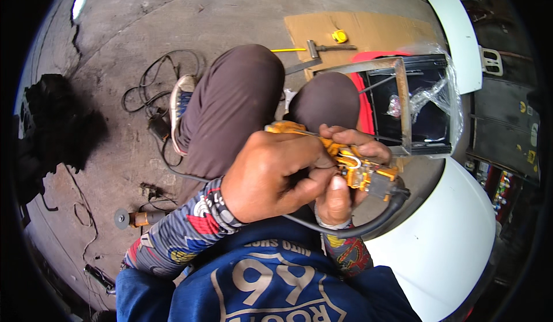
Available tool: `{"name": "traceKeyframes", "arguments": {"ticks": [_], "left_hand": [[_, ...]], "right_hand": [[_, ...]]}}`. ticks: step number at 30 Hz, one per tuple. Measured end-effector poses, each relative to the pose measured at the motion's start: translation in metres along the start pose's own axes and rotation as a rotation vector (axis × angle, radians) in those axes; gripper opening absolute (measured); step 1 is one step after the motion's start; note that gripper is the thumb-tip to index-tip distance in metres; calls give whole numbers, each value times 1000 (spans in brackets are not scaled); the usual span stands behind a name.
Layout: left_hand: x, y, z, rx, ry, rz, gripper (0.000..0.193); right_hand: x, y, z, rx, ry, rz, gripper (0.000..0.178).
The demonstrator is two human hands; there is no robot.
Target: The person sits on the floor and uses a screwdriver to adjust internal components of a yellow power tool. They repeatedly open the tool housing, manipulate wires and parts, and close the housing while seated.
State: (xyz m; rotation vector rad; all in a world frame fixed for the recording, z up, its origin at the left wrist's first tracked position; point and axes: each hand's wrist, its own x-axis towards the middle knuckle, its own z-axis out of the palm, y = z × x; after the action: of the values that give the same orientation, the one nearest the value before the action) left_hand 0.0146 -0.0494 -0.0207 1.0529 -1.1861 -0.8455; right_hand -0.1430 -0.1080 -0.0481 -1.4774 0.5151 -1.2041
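Observation:
In front of my body I hold a yellow-and-black power tool [373, 181] with its handle end opened, showing a white wire and inner parts. My right hand [337, 202] grips it, thumb on the near side and fingers over the far side. My left hand [276, 175] is closed in a pinch against the opened part; what sits between its fingertips is hidden. A black power cord [368, 227] leaves the tool's end and curves back below my hands. More yellow casing [286, 127] shows beyond my left knuckles.
An angle grinder [138, 218] and coiled black cable [144, 91] lie on the concrete at left. A hammer [314, 49] and yellow tape measure [340, 36] rest on or beside cardboard [397, 31]. A rusty metal frame [403, 103] and white panels [443, 247] stand at right.

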Motion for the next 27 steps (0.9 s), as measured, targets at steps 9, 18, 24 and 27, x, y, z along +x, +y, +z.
{"name": "traceKeyframes", "arguments": {"ticks": [9,18,24,27], "left_hand": [[-45,-28,-81,-11,294,-315,18],[-255,-241,-191,439,1201,-1065,44],[-414,-295,-170,78,1423,-1636,26],[-419,-297,-156,199,1471,-1460,33]], "right_hand": [[27,-19,-18,41,28,130,61],[29,-16,-44,155,-46,282,54],[48,-22,-31,124,-189,310,56],[58,-24,-16,82,-251,320,59]]}}
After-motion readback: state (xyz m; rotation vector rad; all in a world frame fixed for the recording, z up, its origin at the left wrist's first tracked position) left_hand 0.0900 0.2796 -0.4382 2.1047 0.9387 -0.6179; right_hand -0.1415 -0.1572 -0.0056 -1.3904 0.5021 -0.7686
